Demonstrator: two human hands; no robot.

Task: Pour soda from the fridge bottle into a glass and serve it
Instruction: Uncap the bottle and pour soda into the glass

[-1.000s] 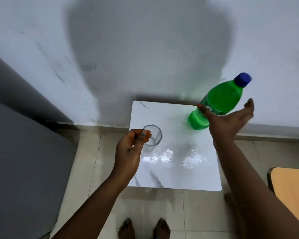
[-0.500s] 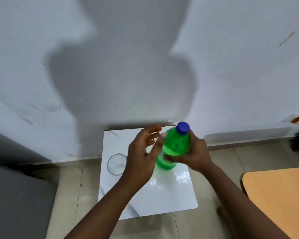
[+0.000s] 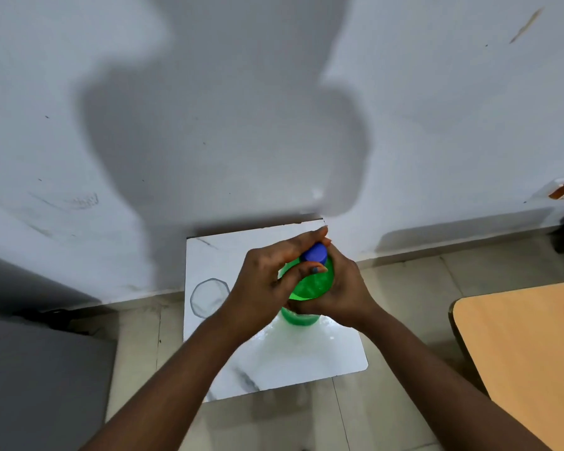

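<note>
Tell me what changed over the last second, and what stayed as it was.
The left hand let go of the glass and closed its fingers on the blue cap. The right hand brought the green bottle in from the right, stood it upright over the white table and now grips its body. The glass stays empty on the table's left side; the cap stays on.

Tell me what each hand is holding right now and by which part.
Both hands are on the green soda bottle: the right hand wraps its body, the left hand pinches the blue cap. The glass stands untouched.
</note>
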